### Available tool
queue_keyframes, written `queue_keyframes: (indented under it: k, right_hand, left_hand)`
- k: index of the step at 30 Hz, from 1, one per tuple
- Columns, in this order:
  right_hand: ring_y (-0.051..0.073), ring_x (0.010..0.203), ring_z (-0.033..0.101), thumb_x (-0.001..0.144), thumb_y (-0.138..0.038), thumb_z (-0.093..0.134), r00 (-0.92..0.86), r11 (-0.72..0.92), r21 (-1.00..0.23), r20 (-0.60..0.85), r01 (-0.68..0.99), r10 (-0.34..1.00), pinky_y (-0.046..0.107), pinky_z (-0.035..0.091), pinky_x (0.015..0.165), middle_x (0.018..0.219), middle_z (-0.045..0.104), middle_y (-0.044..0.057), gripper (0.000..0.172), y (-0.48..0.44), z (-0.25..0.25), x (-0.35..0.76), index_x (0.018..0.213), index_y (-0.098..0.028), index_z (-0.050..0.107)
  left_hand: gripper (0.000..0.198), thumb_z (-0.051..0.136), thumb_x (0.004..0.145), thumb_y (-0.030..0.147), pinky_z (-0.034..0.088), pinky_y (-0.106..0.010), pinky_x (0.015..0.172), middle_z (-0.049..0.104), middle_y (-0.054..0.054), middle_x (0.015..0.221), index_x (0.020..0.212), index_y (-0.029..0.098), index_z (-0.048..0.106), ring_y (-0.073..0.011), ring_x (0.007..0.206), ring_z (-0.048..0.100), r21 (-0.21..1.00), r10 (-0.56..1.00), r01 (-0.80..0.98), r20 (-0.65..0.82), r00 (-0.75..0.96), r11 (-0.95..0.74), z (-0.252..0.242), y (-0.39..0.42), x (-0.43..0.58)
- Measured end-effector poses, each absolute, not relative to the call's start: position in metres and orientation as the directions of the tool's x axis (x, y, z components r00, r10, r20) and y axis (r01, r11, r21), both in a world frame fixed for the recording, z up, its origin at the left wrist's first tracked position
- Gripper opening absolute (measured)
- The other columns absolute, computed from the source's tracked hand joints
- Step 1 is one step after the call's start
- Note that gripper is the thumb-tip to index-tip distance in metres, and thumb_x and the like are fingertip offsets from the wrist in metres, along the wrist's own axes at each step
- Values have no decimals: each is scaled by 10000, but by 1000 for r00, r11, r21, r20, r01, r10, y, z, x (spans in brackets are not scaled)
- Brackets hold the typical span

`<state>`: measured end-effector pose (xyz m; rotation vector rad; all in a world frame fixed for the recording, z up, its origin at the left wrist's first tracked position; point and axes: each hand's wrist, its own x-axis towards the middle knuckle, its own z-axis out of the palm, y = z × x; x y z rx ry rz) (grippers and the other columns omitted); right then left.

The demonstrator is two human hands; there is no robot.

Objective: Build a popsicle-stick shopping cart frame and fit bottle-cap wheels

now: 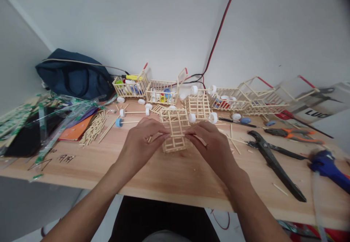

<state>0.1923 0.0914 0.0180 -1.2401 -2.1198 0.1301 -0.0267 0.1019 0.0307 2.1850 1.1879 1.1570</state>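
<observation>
Head view shows us one stick frame [175, 120] at the middle of the wooden table [164, 180], between our two hands. Our forearms rise from the lower edge and converge, knuckles up. The left hand [146, 136] has its thumb and fingers pinched together on one end of a crosswise stick [177, 136] lying over the frame; the right hand [209, 136] pinches the other end likewise.

Just behind, we count one wheeled frame [199, 105] with four white wheels, and to the left two axles, one bearing two white wheels [135, 112], one showing a blue wheel [119, 122]. Along the wall stand four stick carts [162, 92], each with a red-tipped or red-barred handle.

Farther out lie one pile of sticks [94, 127], one navy bag [82, 72], one orange-handled pair of pliers [294, 134] and one black-handled tool [277, 165]. We read "LUC" on a grey package [322, 105], its last letter uncertain; handwritten digits [65, 158] mark the table, unclear to us.
</observation>
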Motion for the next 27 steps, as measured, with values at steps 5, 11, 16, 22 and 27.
queue_keyframes:
  k: [5,11,16,22,27]
  right_hand:
    - [204,871,585,919,-233,542,-335,545,-378,494,749,803,343,444,773,881,659,58,129,92,19,190,884,-222,665]
    - [198,875,587,918,-224,547,-373,582,-349,508,735,776,331,443,773,883,655,60,115,93,19,190,879,-208,653]
    - [193,866,580,918,-224,545,-362,581,-373,513,723,779,331,442,775,872,649,53,103,92,16,192,884,-210,641]
    - [201,868,581,918,-231,529,-344,572,-410,507,710,790,345,450,777,870,646,61,132,93,14,192,866,-213,648]
    - [202,869,579,909,-215,539,-333,565,-441,499,697,800,342,454,772,863,636,60,115,94,14,191,856,-209,641]
  left_hand:
    - [74,640,829,164,464,-332,855,690,-23,867,839,209,698,-158,864,585,528,744,546,587,320,-651,21,96,-20]
    - [78,597,868,162,467,-305,806,689,-26,839,844,186,668,-159,860,549,444,687,566,642,339,-694,15,94,-16]
    - [94,570,880,142,471,-299,789,691,-22,836,858,180,653,-160,863,538,449,686,561,648,332,-696,13,91,-14]
    - [132,533,892,133,469,-312,785,688,-20,829,834,185,639,-163,857,530,461,698,567,640,320,-683,13,89,-11]
    - [135,530,886,133,475,-332,800,690,-22,835,840,192,641,-172,864,533,475,708,566,635,310,-673,11,89,-10]
